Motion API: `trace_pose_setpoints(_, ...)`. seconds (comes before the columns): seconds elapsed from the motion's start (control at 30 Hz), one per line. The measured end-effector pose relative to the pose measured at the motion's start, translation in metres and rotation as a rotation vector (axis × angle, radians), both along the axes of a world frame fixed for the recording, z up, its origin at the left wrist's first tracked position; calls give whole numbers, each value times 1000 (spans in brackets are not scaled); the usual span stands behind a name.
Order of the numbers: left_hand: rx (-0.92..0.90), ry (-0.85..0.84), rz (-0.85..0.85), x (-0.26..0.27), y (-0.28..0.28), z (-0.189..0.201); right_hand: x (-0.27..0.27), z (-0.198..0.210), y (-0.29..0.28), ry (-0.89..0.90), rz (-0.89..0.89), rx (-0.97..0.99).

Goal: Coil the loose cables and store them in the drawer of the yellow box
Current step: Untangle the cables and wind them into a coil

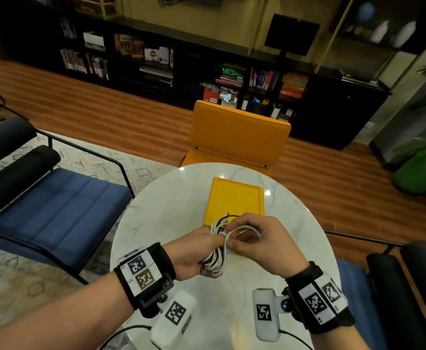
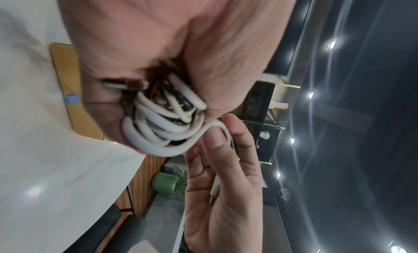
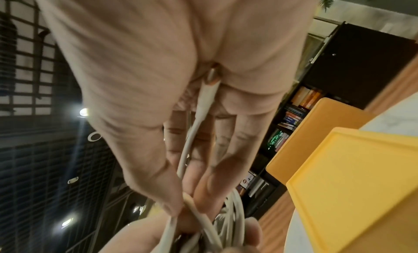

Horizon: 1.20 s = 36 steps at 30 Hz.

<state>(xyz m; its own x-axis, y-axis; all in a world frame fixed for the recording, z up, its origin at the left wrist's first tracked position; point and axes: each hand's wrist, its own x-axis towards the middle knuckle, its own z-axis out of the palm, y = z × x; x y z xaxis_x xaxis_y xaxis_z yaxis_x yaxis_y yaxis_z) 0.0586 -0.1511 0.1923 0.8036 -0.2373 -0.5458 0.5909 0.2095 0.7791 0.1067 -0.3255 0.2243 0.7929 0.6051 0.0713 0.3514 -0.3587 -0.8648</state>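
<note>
black wristbands, checkered marker tags

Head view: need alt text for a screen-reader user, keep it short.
Over a round white marble table, the left hand grips a coiled bundle of white and black cables while the right hand pinches a loose white loop beside it. A closed yellow box sits just behind the hands, an orange chair beyond.

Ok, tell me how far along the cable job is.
Mostly coiled: the left hand grips the cable bundle. In hand: the right hand is wrapping the white tail end around it. Left: storing it in the yellow box; no open drawer shows.
</note>
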Motion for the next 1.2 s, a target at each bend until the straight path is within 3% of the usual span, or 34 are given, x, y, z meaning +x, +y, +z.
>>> trace_pose_setpoints(0.3,-7,-36,-83,-1,1,2,-3,-3,-4,57,-25,62)
trace_pose_setpoints(0.63,-71,-33,-107,7,9,5,-6,-14,3,38,-338,71)
trace_pose_setpoints(0.8,-215,17,-115,10,15,9,-2,-11,9,59,-411,73)
trace_pose_setpoints(0.87,-170,-86,-202,8,15,10,-2,-11,11,90,-425,57)
trace_pose_setpoints(0.97,62,-196,-312,6,12,7,-5,-12,12,99,-396,3)
trace_pose_setpoints(1.07,193,-178,-258,7,6,4,-9,-13,15,13,-378,-56)
trace_pose_setpoints(1.2,162,-90,-138,8,1,-1,-12,-15,16,-158,-484,-43)
